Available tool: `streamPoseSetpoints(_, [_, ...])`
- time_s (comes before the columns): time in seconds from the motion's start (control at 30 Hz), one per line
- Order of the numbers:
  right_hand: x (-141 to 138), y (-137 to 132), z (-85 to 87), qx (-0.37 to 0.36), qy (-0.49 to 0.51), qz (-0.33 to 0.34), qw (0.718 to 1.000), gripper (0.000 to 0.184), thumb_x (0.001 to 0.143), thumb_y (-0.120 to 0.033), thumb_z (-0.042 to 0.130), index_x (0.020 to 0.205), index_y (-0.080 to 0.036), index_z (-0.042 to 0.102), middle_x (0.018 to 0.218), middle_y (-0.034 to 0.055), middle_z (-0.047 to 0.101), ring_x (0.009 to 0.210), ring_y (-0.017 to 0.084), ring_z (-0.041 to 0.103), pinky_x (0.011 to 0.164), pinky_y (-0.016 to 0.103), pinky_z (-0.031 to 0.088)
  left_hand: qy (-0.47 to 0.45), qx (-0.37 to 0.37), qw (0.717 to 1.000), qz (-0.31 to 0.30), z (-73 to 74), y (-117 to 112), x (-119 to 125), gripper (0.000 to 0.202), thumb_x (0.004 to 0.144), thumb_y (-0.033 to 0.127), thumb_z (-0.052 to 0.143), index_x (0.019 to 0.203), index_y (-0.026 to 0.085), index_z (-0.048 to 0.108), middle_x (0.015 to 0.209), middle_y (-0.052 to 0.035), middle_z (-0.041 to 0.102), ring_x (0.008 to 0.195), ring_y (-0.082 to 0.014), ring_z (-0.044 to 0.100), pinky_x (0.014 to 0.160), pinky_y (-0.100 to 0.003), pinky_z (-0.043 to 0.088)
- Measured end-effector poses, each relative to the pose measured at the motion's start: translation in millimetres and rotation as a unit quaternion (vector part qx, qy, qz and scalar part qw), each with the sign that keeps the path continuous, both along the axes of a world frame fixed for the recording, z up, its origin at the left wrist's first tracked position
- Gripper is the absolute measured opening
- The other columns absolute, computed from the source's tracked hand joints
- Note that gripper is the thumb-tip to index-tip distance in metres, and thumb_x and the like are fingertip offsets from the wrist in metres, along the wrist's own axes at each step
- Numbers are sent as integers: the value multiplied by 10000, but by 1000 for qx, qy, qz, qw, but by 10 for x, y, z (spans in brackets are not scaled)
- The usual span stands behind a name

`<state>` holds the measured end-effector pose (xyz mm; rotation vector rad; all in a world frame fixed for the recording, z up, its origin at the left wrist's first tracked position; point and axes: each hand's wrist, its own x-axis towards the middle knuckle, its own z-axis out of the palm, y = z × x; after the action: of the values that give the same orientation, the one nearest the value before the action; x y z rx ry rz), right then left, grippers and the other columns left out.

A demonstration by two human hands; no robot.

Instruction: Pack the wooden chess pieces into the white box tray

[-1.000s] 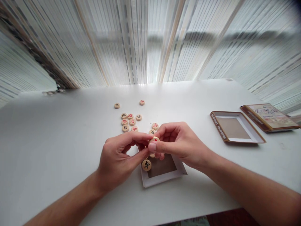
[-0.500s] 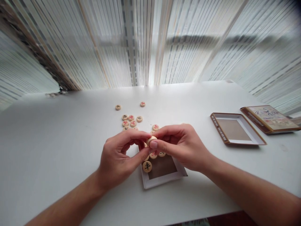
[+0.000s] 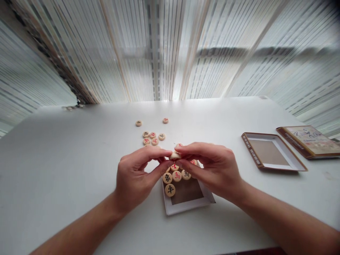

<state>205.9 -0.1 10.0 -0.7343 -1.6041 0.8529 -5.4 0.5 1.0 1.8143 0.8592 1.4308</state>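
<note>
Between the fingertips of both hands is a pale round Chinese chess piece [image 3: 174, 155], turned so that its marked face does not show. My left hand [image 3: 139, 177] pinches it from the left with thumb and forefinger. From the right, my right hand [image 3: 212, 164] grips it the same way. Below them lies a shallow white-walled box tray [image 3: 190, 204] with a brown bottom, holding several pieces in rows. A black-marked piece [image 3: 170, 190] sits alone in its lower row, under a red-marked piece [image 3: 176, 176] and its neighbours. My hands hide the tray's far part.
Several loose pieces lie beyond my hands, among them a red-marked one [image 3: 165, 120] and a black-marked one [image 3: 138, 123]. To the right stand a second shallow tray [image 3: 284, 168] and a printed box lid [image 3: 313, 140]. A striped curtain [image 3: 170, 49] hangs behind the white table [image 3: 66, 159].
Both hands still hold the piece, which has turned between the fingers. My right hand has tilted and uncovered more pieces in the tray. The whole view has shifted slightly.
</note>
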Motion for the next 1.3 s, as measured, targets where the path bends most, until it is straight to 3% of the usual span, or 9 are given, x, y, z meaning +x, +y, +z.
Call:
streamPoseSetpoints(0.13, [-13, -15, -4, -70, 57, 38, 995, 372, 872, -66, 859, 1156, -305, 861, 1002, 12, 876, 887, 162, 848, 784, 212, 705, -10, -12, 1000, 10, 25, -6, 15, 316, 844, 65, 885, 1085, 267, 864, 964, 8, 864, 834, -124, 794, 809, -207, 657])
streamPoseSetpoints(0.3, [-29, -7, 22, -186, 135, 107, 967, 312, 831, -107, 911, 1098, -265, 875, 917, 33, 872, 785, 181, 851, 759, 251, 726, -53, -43, 997, 28, 77, -14, 38, 254, 782, 88, 941, 967, 255, 893, 877, 8, 878, 764, -147, 826, 732, -191, 684])
streamPoseSetpoints(0.5, [-11, 18, 48, -273, 142, 123, 943, 300, 792, -188, 962, 1077, -230, 878, 850, 59, 856, 701, 175, 814, 681, 262, 709, -82, -85, 993, 4, 107, -24, 52, 222, 841, 75, 886, 974, 253, 896, 856, -1, 877, 705, -158, 832, 697, -206, 710])
streamPoseSetpoints(0.63, [-3, 30, 52, -279, 133, 110, 945, 304, 766, -243, 983, 1051, -213, 882, 805, 63, 843, 667, 190, 789, 653, 313, 707, -79, -97, 992, -15, 109, -23, 56, 262, 817, 92, 911, 1044, 220, 886, 944, -39, 884, 794, -190, 849, 772, -248, 727])
streamPoseSetpoints(0.83, [7, 34, 59, -284, 145, 131, 939, 327, 773, -219, 980, 1085, -247, 886, 867, 62, 861, 685, 166, 798, 675, 269, 698, -77, -126, 988, -35, 119, -10, 57, 279, 830, 120, 910, 1091, 215, 879, 948, -54, 881, 812, -187, 843, 831, -266, 721])
streamPoseSetpoints(1.03, [-2, 44, 76, -302, 154, 136, 931, 273, 830, -295, 948, 1075, -194, 883, 855, 88, 859, 709, 175, 810, 682, 272, 700, -92, -139, 984, -55, 162, 7, 75, 185, 886, 165, 871, 1065, 212, 882, 977, -69, 882, 777, -170, 836, 759, -225, 713])
streamPoseSetpoints(1.3, [-11, 42, 116, -288, 167, 137, 933, 275, 759, -227, 989, 1007, -194, 875, 780, 48, 839, 699, 181, 812, 697, 290, 706, -84, -147, 985, -41, 145, 12, 63, 116, 906, 194, 856, 1019, 203, 876, 894, -58, 877, 754, -183, 838, 676, -216, 701])
